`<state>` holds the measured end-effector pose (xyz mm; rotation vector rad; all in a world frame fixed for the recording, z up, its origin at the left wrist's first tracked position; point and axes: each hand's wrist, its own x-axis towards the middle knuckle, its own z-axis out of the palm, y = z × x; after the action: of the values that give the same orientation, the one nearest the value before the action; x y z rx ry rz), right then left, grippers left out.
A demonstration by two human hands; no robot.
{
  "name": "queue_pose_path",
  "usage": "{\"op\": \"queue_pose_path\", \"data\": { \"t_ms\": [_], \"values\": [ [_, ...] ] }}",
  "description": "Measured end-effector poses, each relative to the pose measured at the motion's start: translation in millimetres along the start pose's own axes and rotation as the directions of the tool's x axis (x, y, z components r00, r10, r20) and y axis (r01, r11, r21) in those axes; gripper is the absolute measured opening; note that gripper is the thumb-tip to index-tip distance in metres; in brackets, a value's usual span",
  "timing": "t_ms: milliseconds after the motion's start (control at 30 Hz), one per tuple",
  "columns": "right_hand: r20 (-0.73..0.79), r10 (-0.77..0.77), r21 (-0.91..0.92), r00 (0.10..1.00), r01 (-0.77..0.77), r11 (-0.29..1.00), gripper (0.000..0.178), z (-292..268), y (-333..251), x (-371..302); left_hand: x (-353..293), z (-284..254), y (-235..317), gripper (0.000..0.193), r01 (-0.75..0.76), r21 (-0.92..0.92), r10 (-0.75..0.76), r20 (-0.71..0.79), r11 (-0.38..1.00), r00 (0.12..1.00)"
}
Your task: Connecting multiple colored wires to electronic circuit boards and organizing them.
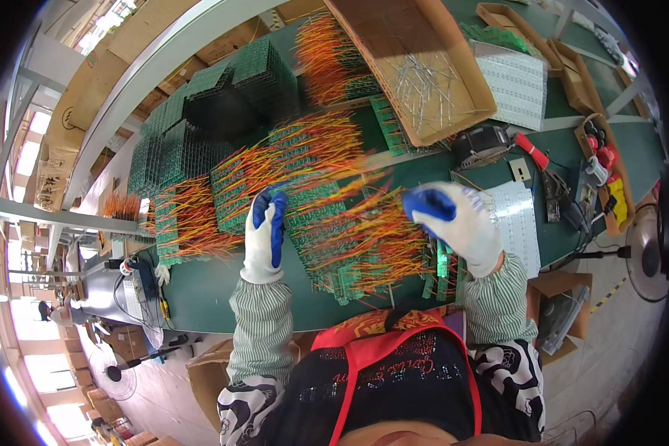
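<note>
My left hand (263,234), in a white glove with blue fingers, pinches the left end of a green circuit board (310,195) that looks smeared by motion. Beneath and in front of it lie more green circuit boards in a pile (317,245), with orange, red and yellow wires (383,241) fanning out to the right. My right hand (453,220), gloved the same way, hovers at the right end of those wires. Its fingers curl but are blurred, so whether they grip a wire is unclear.
Stacked green boards (264,74) rise at the back left. Wired boards (189,223) lie left of my left hand. A cardboard box of thin metal pieces (432,132) tilts at the back. Right of me are white panels (514,223), a small black fan (481,145) and a red-handled tool (531,151).
</note>
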<state>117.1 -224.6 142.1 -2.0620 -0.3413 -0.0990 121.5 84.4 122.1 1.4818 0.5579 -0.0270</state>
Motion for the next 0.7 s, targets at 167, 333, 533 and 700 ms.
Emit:
{"op": "queue_pose_path", "data": {
  "t_ms": [167, 333, 533, 700],
  "values": [
    [0.035, -0.353, -0.317, 0.935, 0.345, 0.883, 0.065, 23.7, -26.2, 21.8, -38.7, 25.6, -3.9, 0.031, -0.343, 0.11, 0.278, 0.386, 0.933, 0.88],
    [0.404, -0.128, 0.238, 0.906, 0.031, 0.971, 0.045, 48.1, 15.4, 10.5, -60.4, 36.8, -4.0, 0.036, -0.134, 0.037, 0.103, 0.449, 0.99, 0.888],
    [0.367, -0.039, 0.281, 0.929, -0.071, 0.957, 0.042, 71.7, -0.3, -14.4, -61.0, 33.4, -25.6, 0.049, -0.157, 0.082, 0.098, 0.48, 0.984, 0.871],
    [0.209, 0.019, 0.014, 0.978, -0.023, 1.0, 0.033, 96.1, -3.9, -31.8, -45.4, 37.7, -61.1, 0.033, -0.222, 0.041, 0.184, 0.427, 0.974, 0.885]
  ]
}}
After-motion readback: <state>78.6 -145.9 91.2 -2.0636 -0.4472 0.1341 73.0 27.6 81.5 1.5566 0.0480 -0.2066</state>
